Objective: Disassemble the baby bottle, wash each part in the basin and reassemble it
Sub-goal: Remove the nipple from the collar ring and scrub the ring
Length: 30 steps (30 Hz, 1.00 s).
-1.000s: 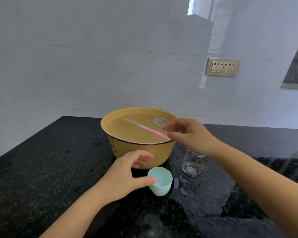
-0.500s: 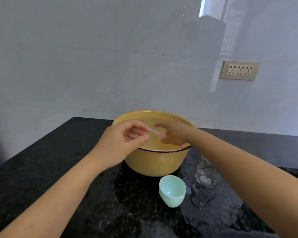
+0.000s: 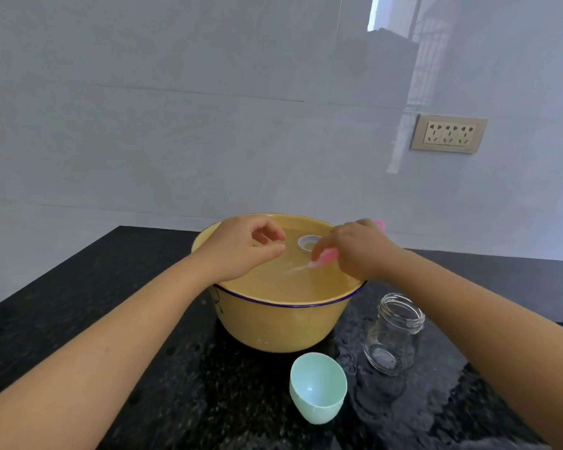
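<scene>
Both hands were over the basin, likely so that drips fell back into the water. The right hand gripped a pink brush, its pale tip dipping at the basin's middle. The left hand hung over the basin's left side, fingers curled; whether they pinched anything could not be told. A white ring floated near the basin's far rim. The glass bottle stood just right of the basin and the green cap lay in front of it, both on the desk

Basin: glossy yellow enamel look, smooth. Bottle body: clear glass, ribbed neck. Cap: pale green plastic, smooth. Countertop: black speckled stone, polished, wet sheen. Wall tiles: glossy, reflective. Brush in my right hand: pink plastic.
</scene>
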Each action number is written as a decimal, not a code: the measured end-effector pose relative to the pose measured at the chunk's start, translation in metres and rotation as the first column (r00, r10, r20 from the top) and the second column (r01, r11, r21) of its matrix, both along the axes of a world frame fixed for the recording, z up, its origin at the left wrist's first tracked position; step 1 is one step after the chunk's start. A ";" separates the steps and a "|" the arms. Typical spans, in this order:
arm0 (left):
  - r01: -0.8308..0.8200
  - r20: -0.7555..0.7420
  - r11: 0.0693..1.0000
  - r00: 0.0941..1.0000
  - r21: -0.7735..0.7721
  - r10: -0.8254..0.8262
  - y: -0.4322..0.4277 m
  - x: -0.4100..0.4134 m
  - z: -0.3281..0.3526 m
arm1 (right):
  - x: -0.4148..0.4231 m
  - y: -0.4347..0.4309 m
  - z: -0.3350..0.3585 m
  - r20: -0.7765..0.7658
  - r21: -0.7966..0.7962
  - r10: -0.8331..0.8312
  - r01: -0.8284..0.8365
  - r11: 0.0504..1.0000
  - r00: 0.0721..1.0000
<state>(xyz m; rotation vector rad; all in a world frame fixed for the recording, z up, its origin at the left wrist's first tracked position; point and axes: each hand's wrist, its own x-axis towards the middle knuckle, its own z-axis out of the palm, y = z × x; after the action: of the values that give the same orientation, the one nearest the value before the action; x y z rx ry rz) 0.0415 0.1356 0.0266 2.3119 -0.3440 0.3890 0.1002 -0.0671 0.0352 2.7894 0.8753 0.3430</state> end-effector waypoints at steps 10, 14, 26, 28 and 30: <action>0.103 -0.155 0.901 0.987 0.421 -0.040 -0.023 0.066 -0.001 | 0.002 -0.004 -0.015 0.039 0.142 -0.070 0.064 0.988 0.997; 0.139 -0.223 0.762 0.975 0.632 0.006 -0.033 0.082 -0.002 | 0.003 -0.004 -0.015 0.013 0.146 -0.077 0.074 0.986 0.997; 0.210 -0.347 0.827 0.938 0.521 -0.020 -0.020 0.074 -0.002 | 0.006 -0.003 -0.019 0.023 0.152 -0.079 0.074 0.986 0.997; 0.196 -0.353 0.872 0.935 0.450 -0.028 -0.012 0.067 -0.002 | 0.007 -0.002 -0.020 -0.002 0.146 -0.094 0.094 0.985 0.996; 0.167 -0.348 0.906 0.937 0.389 -0.024 -0.002 0.059 -0.002 | 0.008 -0.002 -0.019 -0.003 0.134 -0.089 0.089 0.987 0.996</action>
<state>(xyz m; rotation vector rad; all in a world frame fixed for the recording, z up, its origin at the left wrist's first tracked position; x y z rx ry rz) 0.1003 0.1335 0.0247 2.7023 -0.3973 -0.1523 0.1080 -0.0687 0.0160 2.9385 0.7498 0.4050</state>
